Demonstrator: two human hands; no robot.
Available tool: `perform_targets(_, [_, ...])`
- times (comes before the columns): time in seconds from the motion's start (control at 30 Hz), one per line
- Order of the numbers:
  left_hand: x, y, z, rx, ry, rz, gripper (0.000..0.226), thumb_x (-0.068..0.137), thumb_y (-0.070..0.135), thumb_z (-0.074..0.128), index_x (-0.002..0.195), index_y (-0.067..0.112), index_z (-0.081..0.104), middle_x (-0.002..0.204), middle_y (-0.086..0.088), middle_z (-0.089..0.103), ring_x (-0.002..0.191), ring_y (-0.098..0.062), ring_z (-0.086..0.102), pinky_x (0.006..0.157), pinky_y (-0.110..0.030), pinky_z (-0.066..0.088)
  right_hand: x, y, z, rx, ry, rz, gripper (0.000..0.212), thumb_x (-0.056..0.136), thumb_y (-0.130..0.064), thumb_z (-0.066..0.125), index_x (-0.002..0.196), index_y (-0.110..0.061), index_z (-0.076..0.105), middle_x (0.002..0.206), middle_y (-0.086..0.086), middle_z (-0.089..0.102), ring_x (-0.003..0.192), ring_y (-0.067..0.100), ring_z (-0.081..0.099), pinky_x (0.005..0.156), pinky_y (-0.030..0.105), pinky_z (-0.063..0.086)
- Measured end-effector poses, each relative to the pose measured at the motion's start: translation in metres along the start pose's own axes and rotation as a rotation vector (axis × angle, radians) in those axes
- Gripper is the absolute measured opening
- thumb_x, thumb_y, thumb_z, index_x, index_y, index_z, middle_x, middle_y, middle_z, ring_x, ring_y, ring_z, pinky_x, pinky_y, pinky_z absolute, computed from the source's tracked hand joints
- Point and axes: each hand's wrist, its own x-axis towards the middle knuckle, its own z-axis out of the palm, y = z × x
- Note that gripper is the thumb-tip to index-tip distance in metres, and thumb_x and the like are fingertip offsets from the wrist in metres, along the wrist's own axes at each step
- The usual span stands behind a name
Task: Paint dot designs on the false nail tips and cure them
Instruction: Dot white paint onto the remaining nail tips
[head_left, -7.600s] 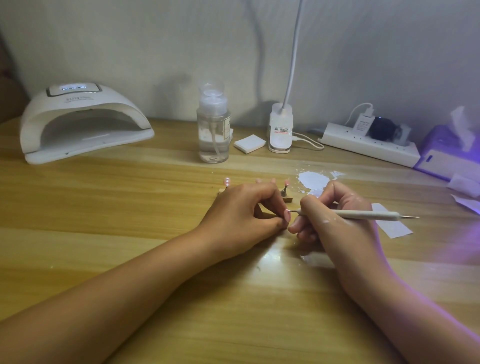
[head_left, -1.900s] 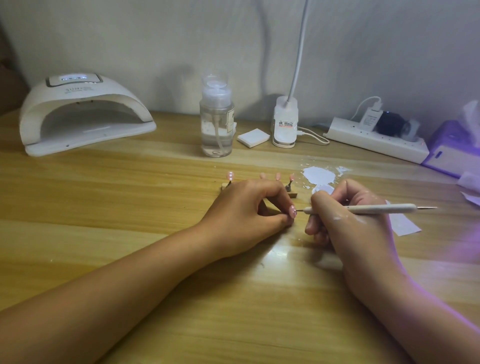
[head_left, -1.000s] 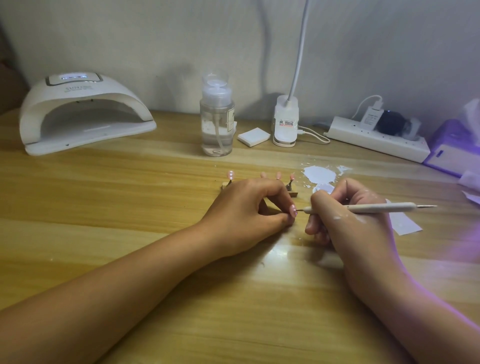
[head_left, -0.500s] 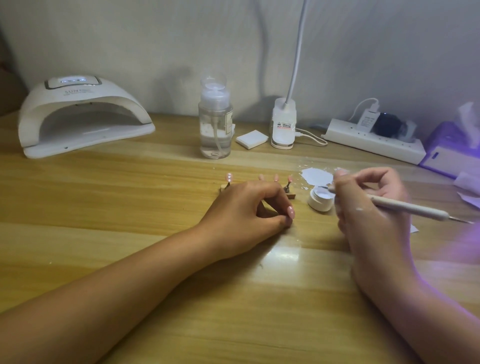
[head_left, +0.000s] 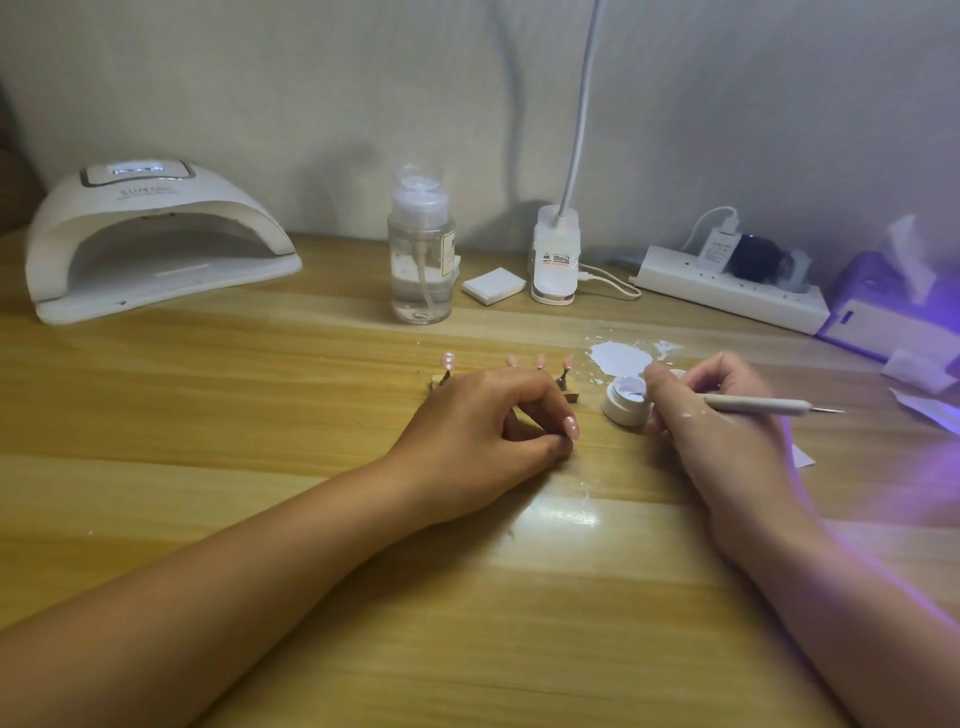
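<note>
1. The left hand is resting on the wooden table. Its thumb and forefinger are pinching the held nail tip, a pink one that is standing upright close to the tabletop.
2. The right hand is grasping a pale dotting pen as one grasps a pencil. The pen's rear metal point is sticking out to the right.
3. The pen's front end is reaching over the open top of a small white pot. The fingers are hiding it, so whether it is touching the contents cannot be told.
4. The pot is sitting on the table between the two hands, just beside the right fingers.
5. Behind the left knuckles, the mounted nail tips, also pink, are standing in a row on a small stand that the hand is mostly covering.
6. A white smear is lying on the table just behind the pot.
7. The curing lamp is sitting at far left with its display glowing, well apart from both hands.
8. A pump bottle, a white block, a desk-lamp base, a power strip and a tissue box are lining the wall.
</note>
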Motion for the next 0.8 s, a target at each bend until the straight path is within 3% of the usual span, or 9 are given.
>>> perform_targets(0.2, [-0.0004, 0.0006, 0.0, -0.004, -0.005, 0.0, 0.015, 0.082, 0.018, 0.075, 0.083, 0.032, 0.069, 0.087, 0.019, 0.071, 0.057, 0.002, 0.056, 0.061, -0.015, 0.036, 0.0023, -0.0005, 0.0007, -0.056, -0.008, -0.017, 0.033, 0.092, -0.03, 0.069, 0.076, -0.01, 0.048, 0.078, 0.019, 0.065, 0.068, 0.02, 0.049, 0.062, 0.034, 0.037])
perform_targets(0.37, [-0.001, 0.002, -0.0002, -0.006, -0.005, -0.011, 0.015, 0.082, 0.018, 0.075, 0.082, 0.031, 0.069, 0.086, 0.019, 0.071, 0.059, 0.005, 0.057, 0.061, -0.01, 0.035, 0.0047, 0.0013, -0.0002, -0.093, -0.01, -0.009, 0.029, 0.089, -0.024, 0.067, 0.071, -0.019, 0.045, 0.066, -0.006, 0.049, 0.056, 0.005, 0.039, 0.051, 0.022, 0.031])
perform_targets(0.43, [-0.0011, 0.0024, -0.0005, 0.0, -0.006, -0.011, 0.016, 0.082, 0.019, 0.075, 0.081, 0.033, 0.069, 0.086, 0.019, 0.071, 0.059, 0.005, 0.057, 0.061, -0.01, 0.035, 0.0047, 0.0014, -0.0002, -0.088, -0.009, -0.011, 0.03, 0.087, -0.021, 0.069, 0.069, -0.019, 0.044, 0.066, -0.005, 0.049, 0.052, 0.003, 0.037, 0.046, 0.017, 0.029])
perform_targets(0.53, [-0.0006, 0.0026, -0.0007, -0.005, -0.009, -0.014, 0.016, 0.082, 0.018, 0.075, 0.081, 0.033, 0.069, 0.086, 0.019, 0.071, 0.059, 0.004, 0.056, 0.061, -0.011, 0.035, 0.0038, 0.0007, -0.0008, -0.063, -0.001, 0.004, 0.027, 0.085, -0.019, 0.068, 0.07, -0.018, 0.045, 0.067, 0.002, 0.05, 0.058, 0.012, 0.038, 0.053, 0.029, 0.031])
perform_targets(0.8, [-0.0007, 0.0028, -0.0008, -0.002, -0.007, -0.011, 0.016, 0.082, 0.018, 0.075, 0.081, 0.033, 0.069, 0.086, 0.018, 0.071, 0.059, 0.004, 0.056, 0.06, -0.01, 0.035, 0.0029, -0.0012, 0.0001, -0.012, 0.003, -0.007, 0.024, 0.086, -0.02, 0.066, 0.072, -0.015, 0.047, 0.069, 0.01, 0.054, 0.056, 0.016, 0.041, 0.057, 0.03, 0.032])
